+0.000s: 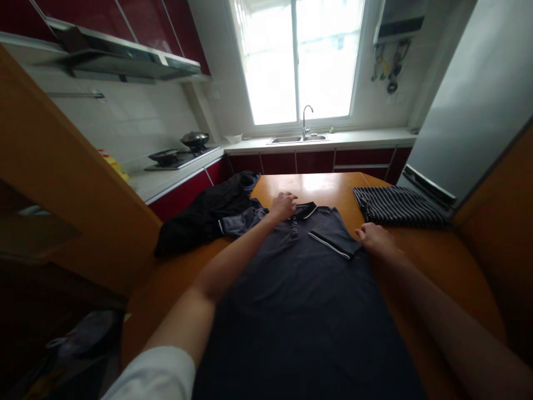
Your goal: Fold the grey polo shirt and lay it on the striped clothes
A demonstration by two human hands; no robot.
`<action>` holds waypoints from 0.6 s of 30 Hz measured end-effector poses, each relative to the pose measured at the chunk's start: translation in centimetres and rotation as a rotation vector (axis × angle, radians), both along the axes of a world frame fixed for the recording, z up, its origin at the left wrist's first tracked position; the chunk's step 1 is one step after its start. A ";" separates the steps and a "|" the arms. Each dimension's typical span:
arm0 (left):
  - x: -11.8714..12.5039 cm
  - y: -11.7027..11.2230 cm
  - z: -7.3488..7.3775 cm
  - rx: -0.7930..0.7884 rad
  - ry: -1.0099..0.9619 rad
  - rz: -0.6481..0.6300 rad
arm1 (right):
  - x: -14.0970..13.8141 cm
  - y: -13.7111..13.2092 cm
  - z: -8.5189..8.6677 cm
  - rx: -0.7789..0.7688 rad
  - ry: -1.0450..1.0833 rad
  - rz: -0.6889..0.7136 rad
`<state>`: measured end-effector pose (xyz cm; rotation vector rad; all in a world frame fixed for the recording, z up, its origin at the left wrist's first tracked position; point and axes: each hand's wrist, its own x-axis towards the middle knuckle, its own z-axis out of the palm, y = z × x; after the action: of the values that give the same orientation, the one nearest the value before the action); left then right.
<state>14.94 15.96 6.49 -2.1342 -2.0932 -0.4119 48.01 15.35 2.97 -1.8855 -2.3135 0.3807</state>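
A dark grey polo shirt (300,289) lies flat, front up, on the orange wooden table (437,261), its collar pointing away from me. My left hand (283,205) rests at the collar and left shoulder, fingers curled onto the fabric. The shirt's right sleeve, edged with a white stripe, is folded in across the chest. My right hand (375,238) is closed on the fabric at the outer end of that folded sleeve.
A heap of black clothes (204,216) lies at the table's far left. A folded striped garment (397,205) sits at the far right. Behind are a counter with a sink (297,139), a stove (179,155) and a grey fridge (466,111).
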 end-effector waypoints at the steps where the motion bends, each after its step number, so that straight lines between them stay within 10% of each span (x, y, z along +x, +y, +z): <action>1: -2.8 -1.5 0.6 0.005 0.004 0.071 | -0.2 -0.1 0.4 0.041 0.025 -0.013; 8: -19.8 -12.6 1.5 -0.066 -0.026 0.577 | -6.1 -1.8 2.6 0.242 0.267 0.206; 18: -20.0 -14.6 -3.4 -0.028 -0.152 0.632 | -21.9 -3.4 -0.1 0.211 0.335 0.764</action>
<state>-5.08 1.38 3.13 -1.3627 -2.7025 -0.4693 26.16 11.95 2.90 -0.7168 -2.5995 0.4542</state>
